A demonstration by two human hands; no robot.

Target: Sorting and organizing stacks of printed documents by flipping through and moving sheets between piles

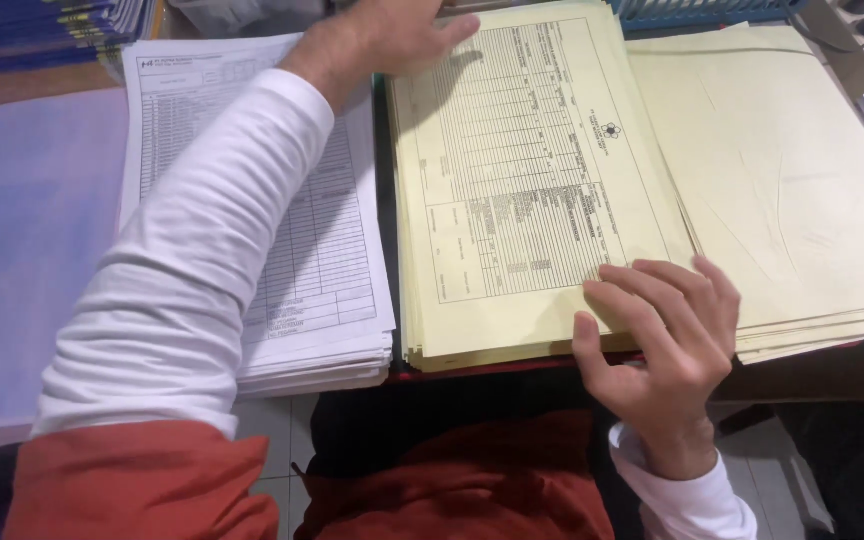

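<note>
Paper covers nearly the whole desk (812, 375), whose dark front edge shows only at the near right. Nearest the camera, the right hand (664, 335) rests on the near right corner of the stack of yellow forms (522, 200), fingers spread flat and thumb at the stack's edge; it presses rather than clasps, gripping nothing. That stack sits in the middle of the desk, its near edge slightly fanned, with a printed grid of rows and boxes on the top sheet and a small flower-like emblem toward its right side.

Left of it lies a thick stack of white forms (327, 250), crossed by the person's white sleeve (192, 260). Further left is a pale lilac sheet (22, 230). To the right, blank cream sheets (792, 170) overlap the yellow stack's edge, lightly creased.

At the far end, the left hand (392, 35) lies open and flat on the yellow stack's far left corner, holding nothing. Beyond are a pile of blue booklets (42, 25) at far left and a blue tray (702, 10) at far right.

With the near edge already fanned and only palms weighing on the corners, a sideways push could slide the top sheets askew, or catch more than one sheet at once; the sleeve dragging over the white stack could shift its top sheet too.
</note>
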